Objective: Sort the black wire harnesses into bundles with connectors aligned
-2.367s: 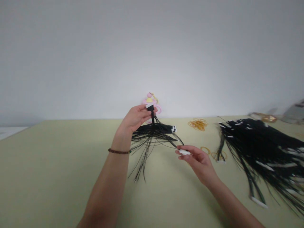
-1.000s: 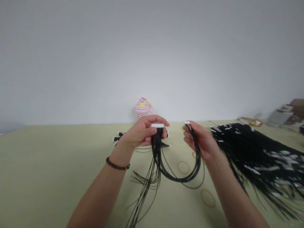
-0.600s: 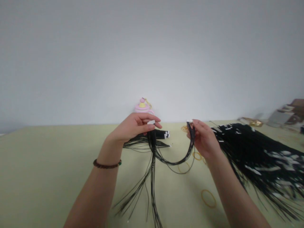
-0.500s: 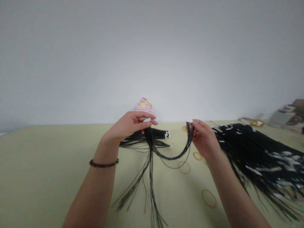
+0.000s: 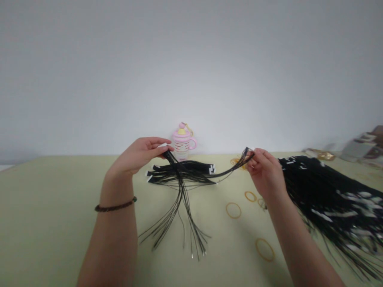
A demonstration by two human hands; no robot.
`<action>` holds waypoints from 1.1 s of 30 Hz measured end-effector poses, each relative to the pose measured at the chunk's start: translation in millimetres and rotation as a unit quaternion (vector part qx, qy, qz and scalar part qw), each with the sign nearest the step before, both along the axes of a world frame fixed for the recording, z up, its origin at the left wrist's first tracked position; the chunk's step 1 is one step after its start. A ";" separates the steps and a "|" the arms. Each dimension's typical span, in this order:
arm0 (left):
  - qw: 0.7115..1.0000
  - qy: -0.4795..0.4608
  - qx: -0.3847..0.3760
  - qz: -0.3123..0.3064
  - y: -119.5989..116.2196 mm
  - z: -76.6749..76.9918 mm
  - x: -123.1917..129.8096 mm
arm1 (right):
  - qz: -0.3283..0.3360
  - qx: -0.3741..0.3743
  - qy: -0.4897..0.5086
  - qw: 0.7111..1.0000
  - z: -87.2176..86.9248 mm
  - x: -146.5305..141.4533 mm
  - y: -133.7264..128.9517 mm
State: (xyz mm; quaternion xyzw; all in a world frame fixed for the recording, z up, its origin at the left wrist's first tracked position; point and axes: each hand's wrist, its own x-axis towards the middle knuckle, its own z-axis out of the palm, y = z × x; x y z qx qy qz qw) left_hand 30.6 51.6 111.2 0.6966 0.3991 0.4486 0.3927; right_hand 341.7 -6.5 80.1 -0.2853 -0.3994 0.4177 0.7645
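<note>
My left hand pinches the white connector end of a black wire harness between thumb and fingers. Loose wire ends from it fan out toward me over the table. My right hand is closed on another connector end, and its wires stretch leftward to join the same bundle. Beneath the held wires, several black harnesses with white connectors lie side by side on the table. Their middle is partly covered by the held bundle.
A pink-lidded mug stands against the wall behind the harnesses. Yellow rubber bands lie near my right forearm. On the right spreads a large pile of black harnesses. The table has a pale green top.
My hands have moved apart, the left one leftward and the right one slightly rightward. The sagging wires between them are now drawn straighter, and more of the mug shows.
</note>
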 end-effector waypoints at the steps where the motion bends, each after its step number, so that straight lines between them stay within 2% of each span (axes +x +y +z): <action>1: 1.000 -0.003 -0.004 0.019 2.5 -1.8 -7.0 | -0.007 0.002 0.014 1.000 1.2 2.3 0.0; 3: 0.999 -0.011 -0.006 0.040 6.4 -5.2 -18.4 | -0.012 0.001 0.032 0.999 2.9 6.3 0.1; 5: 0.999 -0.018 -0.009 0.033 7.9 -7.1 -25.0 | 0.000 -0.001 0.047 0.999 3.1 8.7 0.7; 13: 0.999 -0.030 -0.027 0.021 2.5 -5.8 -26.3 | 0.054 -0.040 0.120 0.990 0.8 9.6 1.4; 18: 0.996 -0.069 -0.042 0.042 2.2 -5.5 -27.5 | 0.037 -0.021 0.030 0.999 -3.3 8.7 0.7; 21: 0.996 -0.074 -0.020 0.038 1.3 -4.7 -25.6 | 0.021 -0.004 0.013 1.000 -4.8 9.2 2.7; 24: 0.998 -0.051 0.012 0.017 0.8 -5.2 -24.8 | 0.019 0.014 0.052 0.998 -3.2 12.6 4.9; 28: 1.000 -0.026 -0.007 -0.004 0.7 -7.2 -26.4 | 0.029 0.017 0.134 0.990 2.2 18.7 5.4; 33: 0.999 -0.021 -0.003 -0.025 -0.5 -7.3 -23.8 | 0.019 0.007 0.175 0.984 7.3 20.7 3.3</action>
